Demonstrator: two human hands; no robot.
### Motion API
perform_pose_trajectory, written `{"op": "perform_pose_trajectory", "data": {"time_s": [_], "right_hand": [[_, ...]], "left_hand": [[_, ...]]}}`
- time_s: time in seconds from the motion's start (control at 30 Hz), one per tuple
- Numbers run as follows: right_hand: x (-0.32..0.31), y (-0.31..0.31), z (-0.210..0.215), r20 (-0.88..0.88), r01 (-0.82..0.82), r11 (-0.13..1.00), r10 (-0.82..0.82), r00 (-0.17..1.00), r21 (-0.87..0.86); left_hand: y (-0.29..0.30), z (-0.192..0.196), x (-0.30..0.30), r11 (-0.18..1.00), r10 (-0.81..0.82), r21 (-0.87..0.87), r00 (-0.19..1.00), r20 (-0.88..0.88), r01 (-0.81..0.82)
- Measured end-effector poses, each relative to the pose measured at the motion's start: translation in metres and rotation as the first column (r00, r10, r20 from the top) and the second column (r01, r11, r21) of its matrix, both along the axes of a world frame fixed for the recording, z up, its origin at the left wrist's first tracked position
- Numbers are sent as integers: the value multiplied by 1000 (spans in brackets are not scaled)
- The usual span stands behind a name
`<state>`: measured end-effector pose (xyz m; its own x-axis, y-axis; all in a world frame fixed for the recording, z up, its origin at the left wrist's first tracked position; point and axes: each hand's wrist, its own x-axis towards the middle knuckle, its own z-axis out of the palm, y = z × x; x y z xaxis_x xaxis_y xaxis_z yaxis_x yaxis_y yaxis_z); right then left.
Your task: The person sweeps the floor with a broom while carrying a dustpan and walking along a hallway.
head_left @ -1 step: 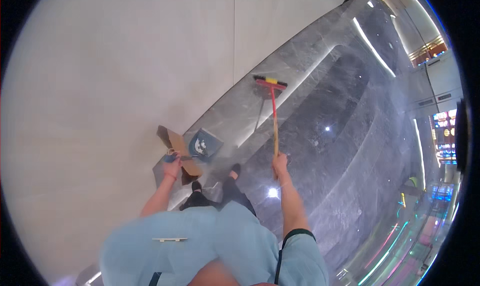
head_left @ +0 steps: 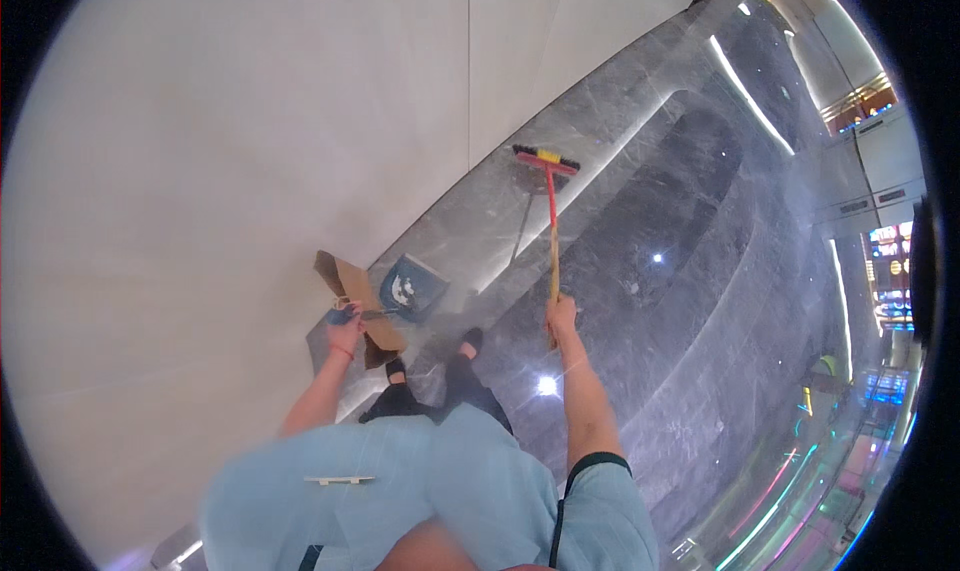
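Note:
My right hand point(head_left: 561, 313) is closed round the wooden lower part of a broom point(head_left: 554, 233), whose shaft is red higher up. Its wide red head with black and yellow bristles lies ahead, near the foot of the wall. On the left, my left hand point(head_left: 346, 327) is closed on the handle of a blue dustpan point(head_left: 420, 293); some white bits show in the pan. A bent piece of brown cardboard point(head_left: 362, 296) is beside this hand, partly behind the handle. Whether my fingers also grip the cardboard, I cannot tell. A pale string loop shows at the fingers.
A pale wall point(head_left: 200, 171) runs along the left and far side, close to the dustpan. Shiny grey marble floor point(head_left: 660, 341) spreads to the right, reflecting lights. My dark shoes point(head_left: 471, 342) stand just behind the dustpan. White cabinets point(head_left: 880, 161) line the far right.
The broom and my right hand have shifted very slightly forward and to the right. My left hand, dustpan and cardboard look nearly unmoved.

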<state>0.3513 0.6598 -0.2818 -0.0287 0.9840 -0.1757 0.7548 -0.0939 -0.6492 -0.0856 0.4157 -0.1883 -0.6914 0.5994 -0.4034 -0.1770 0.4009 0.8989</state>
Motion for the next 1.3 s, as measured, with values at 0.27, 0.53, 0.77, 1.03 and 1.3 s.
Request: {"op": "perform_pose_trajectory", "data": {"time_s": [0.27, 0.53, 0.77, 1.03, 1.3], "right_hand": [[-119, 114, 70, 6, 80, 970, -81, 997, -230], [-65, -41, 66, -17, -183, 939, 186, 982, -290], [-11, -133, 180, -124, -244, 758, 212, 969, -605], [-69, -161, 171, -27, -217, 896, 225, 974, -386], [-104, -214, 179, 49, -342, 890, 373, 927, -302]], "left_hand": [[27, -13, 25, 993, 112, -34, 993, 36, -111], [56, -32, 26, 990, 119, 63, 989, 85, -124], [59, -38, -7, 980, 200, -23, 978, 66, -199], [60, -17, -10, 977, 211, 8, 966, 147, -215], [12, -44, -30, 972, 226, 23, 956, 187, -234]]}}
